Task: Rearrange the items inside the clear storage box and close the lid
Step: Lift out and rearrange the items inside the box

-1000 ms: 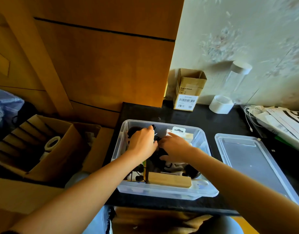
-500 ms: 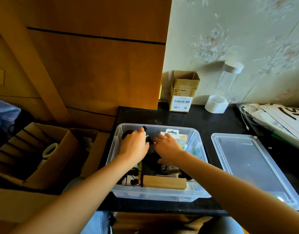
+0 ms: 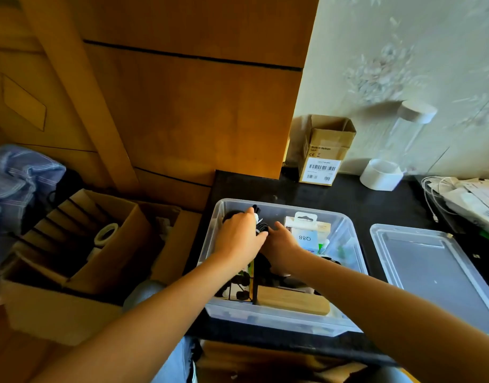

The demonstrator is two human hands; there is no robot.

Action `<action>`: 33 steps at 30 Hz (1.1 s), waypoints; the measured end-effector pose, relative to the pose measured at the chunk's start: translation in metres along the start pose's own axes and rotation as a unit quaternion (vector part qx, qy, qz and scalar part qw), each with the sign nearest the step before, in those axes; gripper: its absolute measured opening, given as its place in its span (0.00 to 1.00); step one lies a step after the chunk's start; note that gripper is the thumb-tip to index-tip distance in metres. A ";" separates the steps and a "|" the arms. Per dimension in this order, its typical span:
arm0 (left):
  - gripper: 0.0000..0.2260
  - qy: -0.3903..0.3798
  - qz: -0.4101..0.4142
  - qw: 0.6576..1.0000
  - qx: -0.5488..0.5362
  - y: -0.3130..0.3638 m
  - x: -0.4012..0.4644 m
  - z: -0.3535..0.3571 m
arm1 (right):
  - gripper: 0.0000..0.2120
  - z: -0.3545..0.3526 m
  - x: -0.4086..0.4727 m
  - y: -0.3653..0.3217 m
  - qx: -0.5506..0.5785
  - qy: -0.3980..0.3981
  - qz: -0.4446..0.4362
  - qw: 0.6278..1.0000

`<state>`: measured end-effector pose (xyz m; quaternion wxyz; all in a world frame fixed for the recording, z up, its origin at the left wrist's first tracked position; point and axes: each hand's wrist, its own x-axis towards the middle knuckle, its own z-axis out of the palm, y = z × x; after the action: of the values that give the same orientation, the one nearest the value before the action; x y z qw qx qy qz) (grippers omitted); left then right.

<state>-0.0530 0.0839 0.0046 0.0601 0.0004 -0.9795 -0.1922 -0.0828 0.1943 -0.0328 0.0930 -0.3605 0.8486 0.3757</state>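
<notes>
The clear plastic storage box (image 3: 345, 230) sat open near the front edge of the black worktop (image 3: 348, 200), and both hands worked in its far left corner. The left hand (image 3: 239, 239) curled over a bundle of black cable (image 3: 261, 226); the right hand (image 3: 282, 244) touched the same bundle, though its grip could not be told. Tucking the cable low into that corner, clear of the white carded packet (image 3: 304, 233) and the pale wooden block (image 3: 293, 302), would probably let the flat clear lid (image 3: 431, 272), lying just right of the box, seat level. Any loop left above the rim could stop it closing.
</notes>
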 end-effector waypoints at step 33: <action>0.21 -0.040 0.024 0.989 0.139 0.023 0.013 0.011 | 0.28 -0.014 0.006 0.033 0.145 -0.083 -0.036 0.985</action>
<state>-0.0669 0.1086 0.0045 0.0251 -0.0225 -0.9980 -0.0529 -0.1082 0.1963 -0.0066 0.2273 -0.3412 0.8700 0.2738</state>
